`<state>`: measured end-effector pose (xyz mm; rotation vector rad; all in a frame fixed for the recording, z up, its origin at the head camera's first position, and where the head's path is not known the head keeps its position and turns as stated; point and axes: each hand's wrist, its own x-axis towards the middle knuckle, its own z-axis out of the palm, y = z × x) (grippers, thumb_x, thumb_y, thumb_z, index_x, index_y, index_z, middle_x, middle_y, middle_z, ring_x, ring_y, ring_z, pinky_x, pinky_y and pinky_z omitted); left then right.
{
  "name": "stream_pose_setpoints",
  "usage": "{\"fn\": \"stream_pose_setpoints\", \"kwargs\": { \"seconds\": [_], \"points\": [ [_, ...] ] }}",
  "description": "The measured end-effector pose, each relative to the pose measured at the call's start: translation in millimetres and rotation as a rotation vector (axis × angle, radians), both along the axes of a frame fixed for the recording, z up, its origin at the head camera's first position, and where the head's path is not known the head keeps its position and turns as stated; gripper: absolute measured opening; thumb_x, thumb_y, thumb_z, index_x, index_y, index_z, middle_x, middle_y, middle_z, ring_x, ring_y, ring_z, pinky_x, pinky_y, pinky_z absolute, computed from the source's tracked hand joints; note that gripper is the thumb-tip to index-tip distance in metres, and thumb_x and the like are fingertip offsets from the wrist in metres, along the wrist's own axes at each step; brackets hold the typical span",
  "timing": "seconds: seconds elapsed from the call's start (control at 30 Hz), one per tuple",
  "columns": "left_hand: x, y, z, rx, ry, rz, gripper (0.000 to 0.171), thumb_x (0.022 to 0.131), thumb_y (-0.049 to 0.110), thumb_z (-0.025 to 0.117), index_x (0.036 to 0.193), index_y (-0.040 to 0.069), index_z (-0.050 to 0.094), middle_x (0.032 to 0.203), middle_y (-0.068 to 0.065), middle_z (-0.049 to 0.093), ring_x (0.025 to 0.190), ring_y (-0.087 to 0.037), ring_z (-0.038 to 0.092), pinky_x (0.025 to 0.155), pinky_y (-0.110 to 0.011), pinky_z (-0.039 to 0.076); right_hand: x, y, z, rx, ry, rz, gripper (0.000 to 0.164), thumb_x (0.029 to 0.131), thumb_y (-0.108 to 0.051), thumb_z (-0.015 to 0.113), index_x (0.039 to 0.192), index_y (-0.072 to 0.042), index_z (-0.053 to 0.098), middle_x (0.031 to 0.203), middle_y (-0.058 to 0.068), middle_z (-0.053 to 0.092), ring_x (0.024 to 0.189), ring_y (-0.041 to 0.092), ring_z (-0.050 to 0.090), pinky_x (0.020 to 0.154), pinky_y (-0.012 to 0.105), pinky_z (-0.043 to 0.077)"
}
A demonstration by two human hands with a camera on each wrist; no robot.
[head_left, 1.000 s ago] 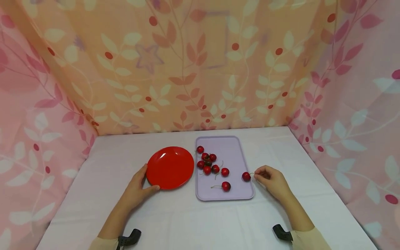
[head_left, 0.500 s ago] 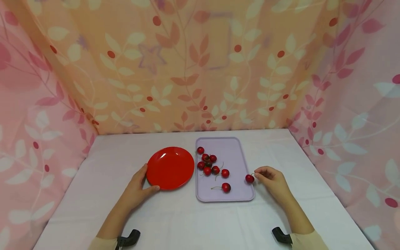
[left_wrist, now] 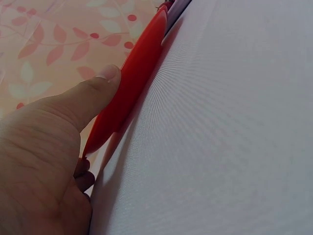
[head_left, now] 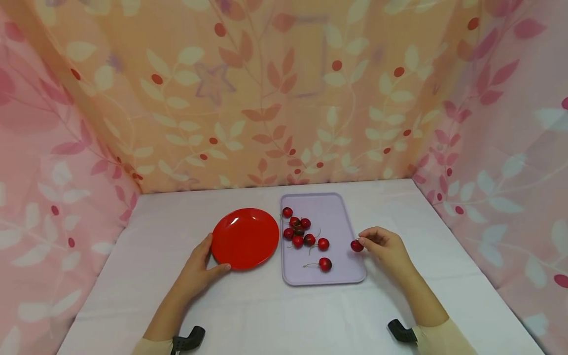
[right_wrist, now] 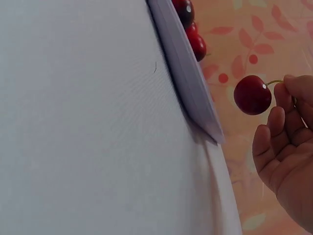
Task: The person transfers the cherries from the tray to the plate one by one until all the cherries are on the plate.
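My right hand (head_left: 385, 249) pinches the stem of a dark red cherry (right_wrist: 252, 95) between thumb and forefinger. The fruit hangs beside the fingertips, off the surface, near the right edge of a lilac tray (head_left: 343, 268). At the left, my left hand (head_left: 198, 268) holds the rim of a glossy red plate (head_left: 246, 239), thumb at the front edge and fingers along the left side. Nothing lies on the plate. In the left wrist view the thumb (left_wrist: 100, 90) presses the rim, while most of the other fingers are hidden.
Several cherries (head_left: 298, 241) cluster at the tray's left side, and a single cherry (head_left: 325, 265) lies nearer its front. Tray and plate stand close together on a white cloth (head_left: 266, 315). Floral curtains (head_left: 284, 98) enclose the back and sides.
The cherry in my right hand has risen and shifted slightly right, now closer to the fingertips. My left hand stays at the plate. The head view has shifted a little.
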<state>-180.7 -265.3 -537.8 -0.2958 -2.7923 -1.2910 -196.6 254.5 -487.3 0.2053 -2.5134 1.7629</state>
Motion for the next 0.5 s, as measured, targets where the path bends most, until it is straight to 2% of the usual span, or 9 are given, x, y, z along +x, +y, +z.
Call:
{"fn": "stream_pose_setpoints", "kwargs": {
  "seconds": [0.27, 0.4, 0.5],
  "points": [
    [-0.7, 3, -2.5, -0.005, 0.012, 0.013, 0.112, 0.082, 0.051, 0.083, 0.165, 0.013, 0.019, 0.169, -0.009, 0.026, 0.154, -0.035, 0.028, 0.11, -0.051, 0.045, -6.7, -21, 12.9, -0.015, 0.016, 0.047, 0.029, 0.094, -0.019, 0.076, 0.111, 0.003, 0.069, 0.101, 0.017, 0.074, 0.088, 0.019, 0.072, 0.082, 0.019, 0.058],
    [1.7, 1, -1.4, -0.008, 0.012, 0.009, 0.111, 0.082, 0.051, 0.082, 0.165, 0.011, 0.02, 0.168, -0.01, 0.028, 0.153, -0.036, 0.028, 0.111, -0.052, 0.045, -10.9, -34, 16.3, 0.041, 0.026, 0.07, 0.025, 0.095, -0.023, 0.076, 0.109, -0.004, 0.071, 0.1, 0.013, 0.076, 0.092, 0.03, 0.071, 0.08, 0.02, 0.057],
    [2.8, 0, 0.5, 0.0, 0.007, 0.005, 0.111, 0.083, 0.051, 0.083, 0.165, 0.011, 0.02, 0.168, -0.01, 0.028, 0.153, -0.036, 0.028, 0.111, -0.051, 0.045, -13.5, -44, 21.2, 0.062, 0.039, 0.08, 0.024, 0.094, -0.023, 0.076, 0.109, -0.005, 0.072, 0.098, 0.01, 0.076, 0.091, 0.03, 0.07, 0.077, 0.021, 0.056]
  ]
}}
